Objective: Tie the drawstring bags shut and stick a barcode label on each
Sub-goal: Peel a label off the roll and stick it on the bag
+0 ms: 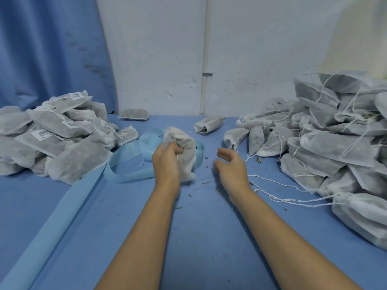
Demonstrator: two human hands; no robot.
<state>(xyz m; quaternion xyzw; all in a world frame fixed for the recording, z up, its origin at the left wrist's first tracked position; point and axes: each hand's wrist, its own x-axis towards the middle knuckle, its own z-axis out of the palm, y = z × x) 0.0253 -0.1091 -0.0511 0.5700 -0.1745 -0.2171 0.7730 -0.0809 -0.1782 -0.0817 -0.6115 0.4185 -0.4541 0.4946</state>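
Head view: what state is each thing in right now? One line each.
left hand, grips the held bag.
held bag, bunched in the grip, no label showing.
right hand, open, holding nothing.
left pile, bags lying stacked, several labelled.
right pile, no labels showing, strings loose.
lone bag, on its side, mouth open.
blue strip, unrolled in loose loops.

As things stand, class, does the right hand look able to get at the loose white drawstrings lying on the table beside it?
Probably yes. The right hand is open and holds nothing, and the drawstrings lie on the bare blue table just to its right, with only small crumbs between.
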